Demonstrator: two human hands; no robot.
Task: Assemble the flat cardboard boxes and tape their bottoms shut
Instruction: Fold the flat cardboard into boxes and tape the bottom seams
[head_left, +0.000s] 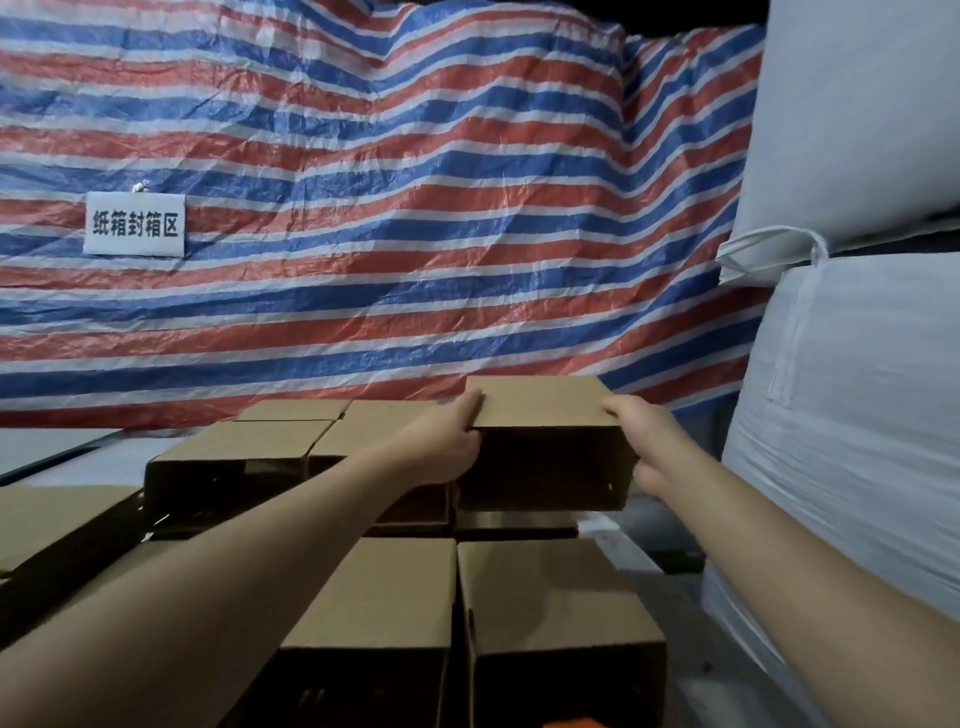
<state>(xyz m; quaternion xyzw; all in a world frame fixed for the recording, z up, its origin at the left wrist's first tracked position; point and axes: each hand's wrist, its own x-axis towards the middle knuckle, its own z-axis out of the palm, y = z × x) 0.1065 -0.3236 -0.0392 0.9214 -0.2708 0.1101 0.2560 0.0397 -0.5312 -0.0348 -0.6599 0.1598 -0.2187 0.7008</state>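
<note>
The left hand (447, 441) hides its fingers behind the held box (545, 441), whose dark interior shows nothing. An orange object (582, 722) is cut off at the near edge, unidentifiable. The far-row boxes (291, 410) are mostly hidden.

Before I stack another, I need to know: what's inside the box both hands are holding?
The held box shows a dark, open interior with nothing visible inside. The left hand and right hand grip its sides. Its far end lies in shadow, so the taped bottom cannot be seen.
</note>
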